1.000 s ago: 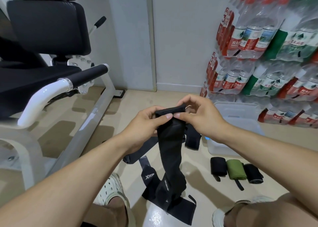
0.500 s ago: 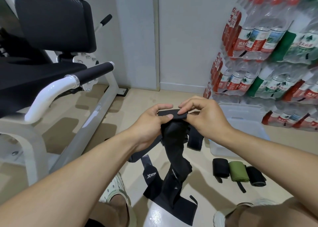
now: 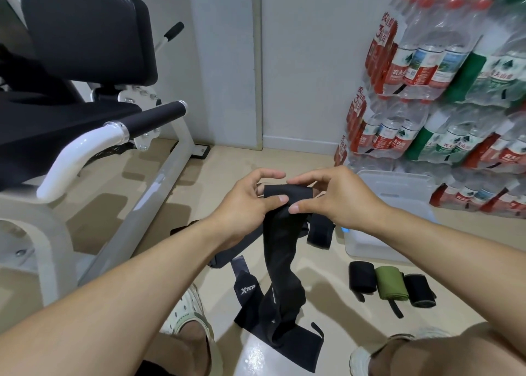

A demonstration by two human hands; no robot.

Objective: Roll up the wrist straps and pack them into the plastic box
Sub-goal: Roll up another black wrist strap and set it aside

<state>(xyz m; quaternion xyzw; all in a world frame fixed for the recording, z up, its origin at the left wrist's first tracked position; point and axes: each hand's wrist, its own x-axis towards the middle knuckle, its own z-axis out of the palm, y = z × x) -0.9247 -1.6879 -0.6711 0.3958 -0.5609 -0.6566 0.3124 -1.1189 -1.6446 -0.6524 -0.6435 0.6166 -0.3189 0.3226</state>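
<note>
A long black wrist strap (image 3: 280,247) hangs from both my hands down to the floor, its top end folded over into a small roll. My left hand (image 3: 247,202) pinches the roll's left side with thumb and fingers. My right hand (image 3: 336,197) pinches its right side. Three rolled straps lie on the floor to the right: a black one (image 3: 362,280), a green one (image 3: 391,286) and another black one (image 3: 418,290). More loose black straps (image 3: 246,291) lie under the hanging one. The clear plastic box (image 3: 398,187) stands behind my right hand.
A white and black gym machine (image 3: 94,136) fills the left side, its frame bar running across the floor. Shrink-wrapped packs of water bottles (image 3: 444,85) are stacked at the right against the wall. My feet in light shoes (image 3: 185,316) sit at the bottom edge.
The strap's top end has been turned over into a roll between my fingers. Both hands have dropped slightly.
</note>
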